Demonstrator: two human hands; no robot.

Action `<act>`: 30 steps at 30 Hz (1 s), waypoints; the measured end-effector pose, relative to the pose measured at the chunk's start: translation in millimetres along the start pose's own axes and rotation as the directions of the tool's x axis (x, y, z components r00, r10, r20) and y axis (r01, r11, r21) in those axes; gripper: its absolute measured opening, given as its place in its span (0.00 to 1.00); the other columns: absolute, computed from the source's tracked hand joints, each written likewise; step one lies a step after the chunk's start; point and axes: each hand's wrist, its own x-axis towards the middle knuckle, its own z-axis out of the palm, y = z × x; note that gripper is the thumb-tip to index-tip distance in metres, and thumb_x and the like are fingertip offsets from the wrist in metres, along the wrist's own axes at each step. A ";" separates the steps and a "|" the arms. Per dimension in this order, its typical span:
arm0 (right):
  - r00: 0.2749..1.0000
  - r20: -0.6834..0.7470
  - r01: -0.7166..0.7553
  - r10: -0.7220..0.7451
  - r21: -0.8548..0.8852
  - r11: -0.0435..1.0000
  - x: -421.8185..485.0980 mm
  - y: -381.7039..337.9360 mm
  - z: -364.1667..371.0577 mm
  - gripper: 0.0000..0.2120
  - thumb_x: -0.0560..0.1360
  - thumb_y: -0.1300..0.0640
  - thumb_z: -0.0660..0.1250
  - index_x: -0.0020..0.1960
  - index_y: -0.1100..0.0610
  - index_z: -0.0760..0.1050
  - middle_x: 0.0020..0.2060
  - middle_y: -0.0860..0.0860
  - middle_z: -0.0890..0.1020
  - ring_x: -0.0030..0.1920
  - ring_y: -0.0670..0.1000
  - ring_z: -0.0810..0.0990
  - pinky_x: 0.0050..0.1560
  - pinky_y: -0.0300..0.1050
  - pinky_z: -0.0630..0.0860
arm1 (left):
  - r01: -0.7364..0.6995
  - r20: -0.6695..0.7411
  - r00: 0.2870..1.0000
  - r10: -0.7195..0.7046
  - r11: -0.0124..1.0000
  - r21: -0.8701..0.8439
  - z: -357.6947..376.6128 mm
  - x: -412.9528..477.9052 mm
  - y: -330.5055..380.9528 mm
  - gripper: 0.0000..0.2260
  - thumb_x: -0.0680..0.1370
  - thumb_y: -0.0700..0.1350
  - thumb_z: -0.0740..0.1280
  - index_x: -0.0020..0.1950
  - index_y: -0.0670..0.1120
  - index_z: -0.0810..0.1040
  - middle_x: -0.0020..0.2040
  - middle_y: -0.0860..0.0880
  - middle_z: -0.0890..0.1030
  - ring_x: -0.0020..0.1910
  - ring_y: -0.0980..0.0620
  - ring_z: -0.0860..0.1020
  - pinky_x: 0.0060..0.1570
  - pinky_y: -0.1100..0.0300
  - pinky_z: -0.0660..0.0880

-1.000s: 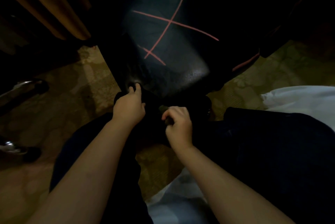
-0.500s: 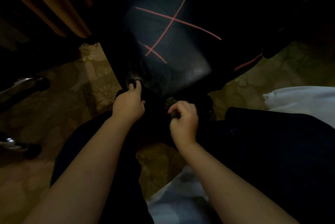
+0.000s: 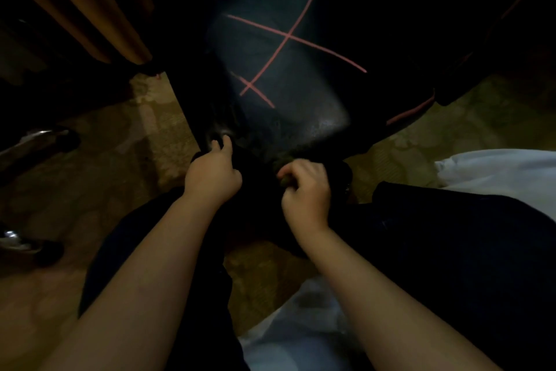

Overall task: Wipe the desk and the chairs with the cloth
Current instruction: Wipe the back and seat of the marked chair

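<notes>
Forearms, bare, reach away from the camera over dark trouser legs (image 3: 451,250), with pale crumpled fabric (image 3: 301,328) low between them, nearer than the chair seat (image 3: 285,94). The left hand (image 3: 212,176) sits at the seat's near left corner, fingers curled and pinching the edge of the dark cloth (image 3: 255,173), thumb tip against the seat rim. The right hand (image 3: 305,193), at the seat's near edge, has its fingers bunched tight around a wad of the same cloth. The cloth hangs between the two hands, just below the seat front, and is hard to tell from the black upholstery. Since a second ago the right hand has crept closer to the seat edge; the left has kept its place. A white sheet-like fabric (image 3: 496,169) lies right of the seat. Patterned, matte carpet (image 3: 126,160) spreads to both sides. Left of the seat, shiny chrome legs (image 3: 33,139) end in dark feet. The seat is smooth, faintly grained black leather crossed by thin red stitch lines. Beyond its far left corner hang orange curtain (image 3: 90,3) folds.
</notes>
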 end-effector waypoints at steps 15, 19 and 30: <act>0.999 0.033 0.037 -0.037 0.003 0.999 8.8 1.4 -2.0 0.17 0.58 0.74 0.62 0.40 0.57 0.79 0.40 0.51 0.81 0.45 0.53 0.77 0.48 0.37 0.68 | 0.060 -0.144 0.988 -0.059 0.998 -0.003 2.6 3.6 10.8 0.33 0.81 0.61 0.55 0.77 0.40 0.58 0.69 0.38 0.70 0.59 0.38 0.76 0.48 0.51 0.73; 0.949 0.191 0.246 -0.252 0.053 0.968 8.5 -4.1 3.0 0.18 0.58 0.74 0.62 0.41 0.58 0.80 0.42 0.52 0.82 0.46 0.54 0.76 0.48 0.38 0.70 | 0.079 -0.192 0.978 -0.079 0.997 -0.012 6.5 5.5 13.0 0.34 0.80 0.62 0.56 0.76 0.39 0.59 0.68 0.37 0.71 0.59 0.38 0.76 0.48 0.51 0.73; 0.982 -0.098 -0.159 0.162 0.039 0.987 11.3 10.4 -7.8 0.17 0.58 0.74 0.62 0.40 0.57 0.78 0.39 0.52 0.80 0.44 0.53 0.75 0.49 0.41 0.71 | 0.080 -0.314 0.941 -0.126 0.985 -0.155 -3.0 5.3 14.7 0.24 0.80 0.59 0.60 0.64 0.40 0.75 0.50 0.40 0.81 0.49 0.40 0.80 0.38 0.55 0.69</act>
